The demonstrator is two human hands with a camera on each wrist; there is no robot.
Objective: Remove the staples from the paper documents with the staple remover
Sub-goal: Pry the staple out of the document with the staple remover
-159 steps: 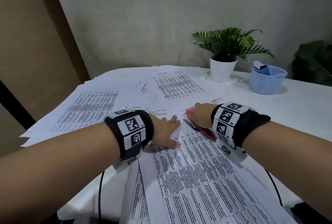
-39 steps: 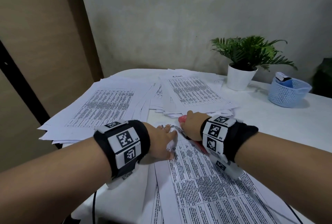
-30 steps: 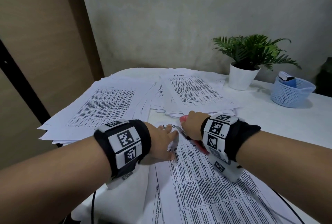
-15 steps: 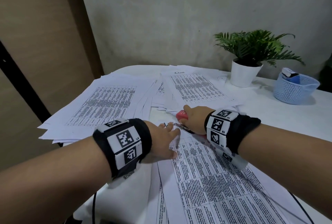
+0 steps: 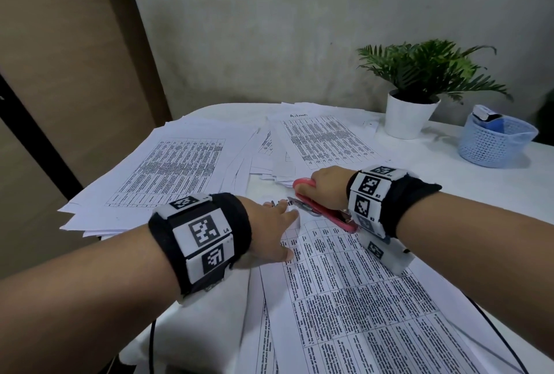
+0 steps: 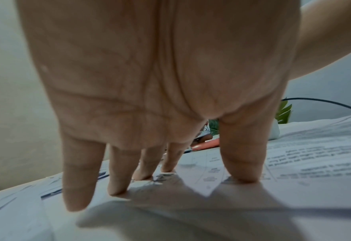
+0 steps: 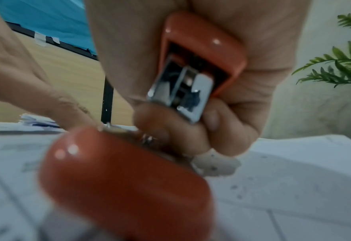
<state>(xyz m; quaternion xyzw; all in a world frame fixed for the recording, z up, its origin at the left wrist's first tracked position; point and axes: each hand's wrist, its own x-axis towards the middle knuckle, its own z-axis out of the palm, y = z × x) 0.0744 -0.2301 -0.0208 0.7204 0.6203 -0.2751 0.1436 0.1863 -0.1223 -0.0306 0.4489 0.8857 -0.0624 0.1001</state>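
My right hand (image 5: 325, 191) grips a red staple remover (image 5: 323, 209) with metal jaws; its tip lies at the top left corner of the nearest printed document (image 5: 359, 298). In the right wrist view the red staple remover (image 7: 199, 65) fills the middle, my fingers (image 7: 170, 137) curled round it. My left hand (image 5: 269, 233) lies flat on that corner beside the tip. The left wrist view has my straight fingertips (image 6: 242, 176) pressing the document (image 6: 304, 163) down, and a strip of the red staple remover (image 6: 205, 146) shows between my fingers. The staple itself is hidden.
Two more spreads of printed sheets lie at the far left (image 5: 168, 176) and far middle (image 5: 326, 143) of the white table (image 5: 479, 182). A potted plant (image 5: 413, 116) and a blue mesh basket (image 5: 494, 143) stand at the back right. A black cable (image 5: 503, 340) runs by my right forearm.
My right hand has slid the staple remover a little away from me and up off the page corner. My left hand stays pressed flat on the document.
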